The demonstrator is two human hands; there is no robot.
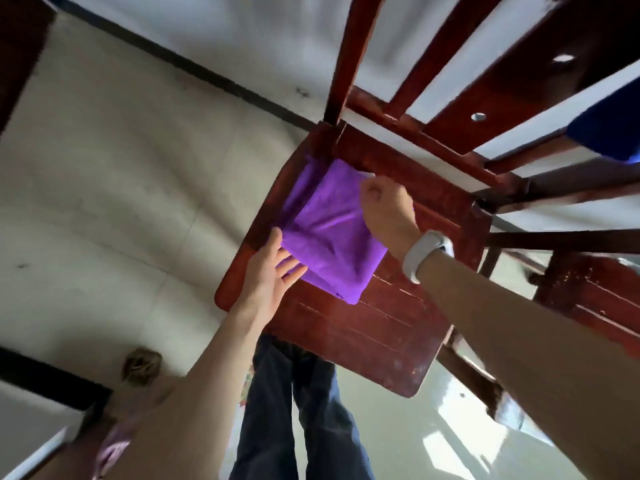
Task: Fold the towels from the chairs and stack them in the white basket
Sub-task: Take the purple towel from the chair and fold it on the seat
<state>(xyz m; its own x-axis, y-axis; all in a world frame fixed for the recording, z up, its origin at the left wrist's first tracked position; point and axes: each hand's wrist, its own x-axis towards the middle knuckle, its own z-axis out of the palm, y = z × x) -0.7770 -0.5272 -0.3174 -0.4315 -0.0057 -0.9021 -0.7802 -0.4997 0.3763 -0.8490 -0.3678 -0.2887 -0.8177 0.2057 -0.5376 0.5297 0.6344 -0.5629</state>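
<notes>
Your right hand (384, 211), nearest you with a white band at the wrist, has its fingers curled down onto the far edge of the folded purple cloth towel (332, 230), which lies toward the back-left corner of the dark red wooden chair seat (381, 334). Your left hand (273, 271) is open, fingers straight and slipping under the towel's near left corner. If you lift with that hand only part-way under, the fold could sag open or slide off the seat's left edge; the white basket is not in view.

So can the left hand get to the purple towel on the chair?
Probably yes. The left hand is already at the purple towel's near edge on the chair seat, fingers straight and touching it, with nothing between them. The right hand works the far side, out of its way.
</notes>
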